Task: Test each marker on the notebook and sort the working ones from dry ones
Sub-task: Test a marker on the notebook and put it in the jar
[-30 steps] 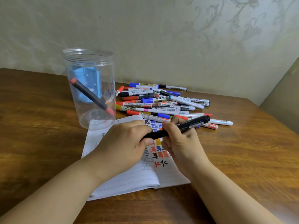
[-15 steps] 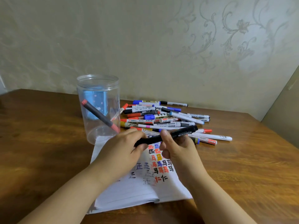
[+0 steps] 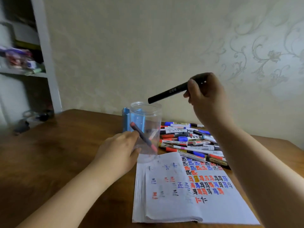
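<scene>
I see the right hand (image 3: 207, 96) curled round a black marker (image 3: 167, 93), raised, its tip over the clear jar's (image 3: 148, 129) rim. Left hand (image 3: 118, 153) cups the jar wall at its 9 o'clock, fingers loosely bent. Marker pile (image 3: 189, 140) at 3 o'clock of jar, partly hidden by forearm. Notebook (image 3: 189, 195) near surface's (image 3: 57, 153) front edge.
</scene>
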The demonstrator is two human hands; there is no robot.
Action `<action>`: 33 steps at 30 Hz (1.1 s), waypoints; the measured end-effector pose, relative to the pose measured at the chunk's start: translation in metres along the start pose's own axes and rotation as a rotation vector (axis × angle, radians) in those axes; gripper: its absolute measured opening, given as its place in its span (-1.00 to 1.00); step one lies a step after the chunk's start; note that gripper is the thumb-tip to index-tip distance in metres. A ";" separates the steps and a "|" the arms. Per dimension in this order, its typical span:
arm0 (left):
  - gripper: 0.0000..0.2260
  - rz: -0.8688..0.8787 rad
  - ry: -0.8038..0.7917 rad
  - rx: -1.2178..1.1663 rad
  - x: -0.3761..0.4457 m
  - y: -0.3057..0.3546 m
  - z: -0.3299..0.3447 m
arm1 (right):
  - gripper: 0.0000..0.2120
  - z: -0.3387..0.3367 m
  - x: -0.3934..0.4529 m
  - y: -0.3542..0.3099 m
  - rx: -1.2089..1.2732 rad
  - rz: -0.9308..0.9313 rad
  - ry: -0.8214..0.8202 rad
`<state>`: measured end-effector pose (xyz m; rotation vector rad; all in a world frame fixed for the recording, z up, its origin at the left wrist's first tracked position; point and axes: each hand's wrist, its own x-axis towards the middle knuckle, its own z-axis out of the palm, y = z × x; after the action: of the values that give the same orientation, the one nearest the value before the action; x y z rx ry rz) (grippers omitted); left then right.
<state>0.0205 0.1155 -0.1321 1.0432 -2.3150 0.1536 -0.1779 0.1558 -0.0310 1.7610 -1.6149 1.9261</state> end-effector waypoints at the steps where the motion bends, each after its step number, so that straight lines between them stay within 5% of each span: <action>1: -0.70 -0.013 -0.012 0.021 -0.001 -0.003 -0.003 | -0.94 0.011 0.008 -0.003 -0.085 -0.042 -0.033; 7: -0.71 -0.065 -0.085 0.073 -0.004 -0.011 -0.007 | -0.78 0.065 0.019 0.007 -0.643 -0.102 -0.462; 10: -0.69 -0.072 -0.121 0.042 -0.009 -0.012 -0.004 | -0.66 0.073 0.012 0.014 -0.719 -0.054 -0.572; 18: -0.76 -0.015 -0.139 -0.068 0.002 0.006 0.009 | -0.74 0.038 0.005 0.032 -0.609 -0.020 -0.495; 24: -0.90 0.087 -0.161 -0.102 0.023 0.041 0.043 | -0.73 -0.015 -0.030 0.092 -0.851 0.197 -0.685; 33: -0.77 0.101 -0.074 -0.076 0.027 0.060 0.089 | -0.71 -0.012 -0.055 0.158 -0.968 0.032 -0.828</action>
<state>-0.0784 0.1097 -0.1819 0.9090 -2.4220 0.0676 -0.2697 0.1247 -0.1671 2.0369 -2.1855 0.1361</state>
